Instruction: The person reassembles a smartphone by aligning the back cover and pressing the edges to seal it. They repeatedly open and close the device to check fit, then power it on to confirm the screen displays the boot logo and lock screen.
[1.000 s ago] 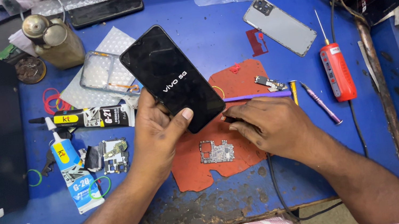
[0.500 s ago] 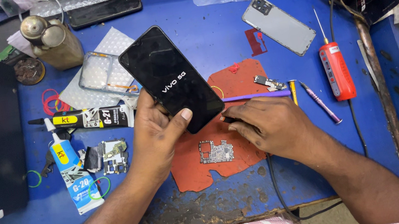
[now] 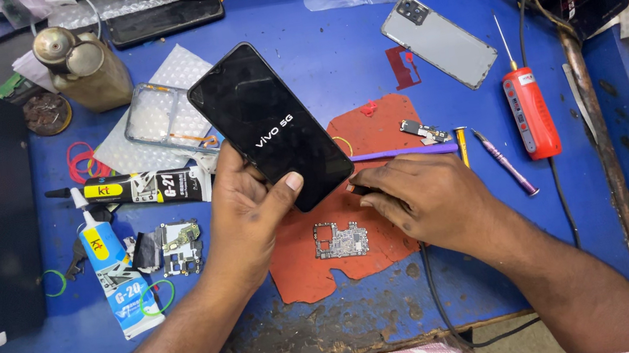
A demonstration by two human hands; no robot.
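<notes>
Blue, scuffed workbench [image 3: 363,58] underlies the left hand [image 3: 241,223], closed around a black phone [image 3: 269,126] held tilted above it with thumb on the glass (screen dark), while the right hand [image 3: 429,200], fingers curled, rests beside its lower end, pinching something I cannot make out.

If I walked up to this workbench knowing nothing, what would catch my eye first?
First, the black smartphone at the centre, screen lit with a white logo, gripped at its lower end by the left hand. The right hand rests beside it on a red mat where a bare circuit board lies. A red electric screwdriver stands out on the blue table, to the right.
</notes>
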